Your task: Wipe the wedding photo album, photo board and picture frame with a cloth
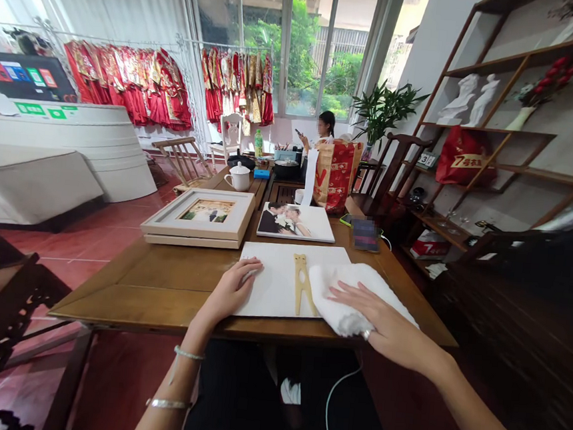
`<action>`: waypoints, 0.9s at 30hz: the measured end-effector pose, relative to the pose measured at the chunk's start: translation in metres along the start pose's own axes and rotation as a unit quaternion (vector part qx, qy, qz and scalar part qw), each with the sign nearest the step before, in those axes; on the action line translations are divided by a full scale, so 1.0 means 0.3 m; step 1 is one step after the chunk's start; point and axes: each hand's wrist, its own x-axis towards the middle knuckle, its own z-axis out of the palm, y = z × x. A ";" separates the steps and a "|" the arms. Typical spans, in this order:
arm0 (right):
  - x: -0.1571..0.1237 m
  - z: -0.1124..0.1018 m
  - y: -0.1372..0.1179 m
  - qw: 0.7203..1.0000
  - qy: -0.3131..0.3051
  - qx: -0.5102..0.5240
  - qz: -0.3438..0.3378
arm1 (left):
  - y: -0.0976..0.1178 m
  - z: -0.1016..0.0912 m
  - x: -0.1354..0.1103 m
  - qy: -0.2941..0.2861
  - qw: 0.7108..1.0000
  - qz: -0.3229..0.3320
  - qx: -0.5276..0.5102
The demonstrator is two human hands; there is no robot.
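Note:
A large white board (281, 275) lies flat on the wooden table (170, 285) in front of me. My left hand (232, 290) rests on its left edge, fingers curled down against it. My right hand (382, 317) lies flat with fingers stretched out on a folded white cloth (355, 288) at the board's right side. A pale wooden two-pronged tool (302, 283) lies on the board between my hands.
A framed photo (201, 215) and a wedding photo print (293, 221) lie farther back, with a phone (365, 235), a red bag (335, 172) and a white teapot (240, 176). A person sits at the far end. Shelves stand on the right; red garments hang behind.

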 end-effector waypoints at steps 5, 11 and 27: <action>0.184 0.012 0.116 0.997 0.024 -0.065 0.022 | -0.002 -0.002 0.002 -0.005 1.000 0.006 -0.006; 0.376 0.044 0.161 0.974 0.060 -0.174 0.128 | -0.004 -0.001 0.005 -0.013 1.000 -0.001 -0.010; 0.157 0.038 0.010 0.991 0.014 -0.104 0.077 | 0.001 -0.002 0.002 -0.012 1.000 -0.005 -0.012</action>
